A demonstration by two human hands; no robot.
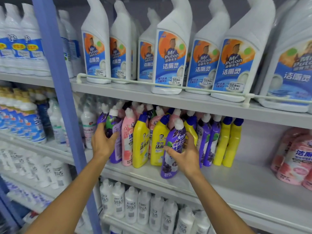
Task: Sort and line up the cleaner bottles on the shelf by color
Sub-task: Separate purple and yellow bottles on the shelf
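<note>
Right hand (185,155) grasps front purple bottle (174,141); left hand (103,143) seemingly grasps leftmost purple bottle (111,123) on shelf (236,178).

Both bare forearms rise from the bottom of the frame toward the centre. The left hand (103,143), at centre left, curls its fingers (100,128) around a purple bottle (110,123). The right hand (184,157), at centre, grips a second purple bottle (175,137), thumb across its front.
</note>
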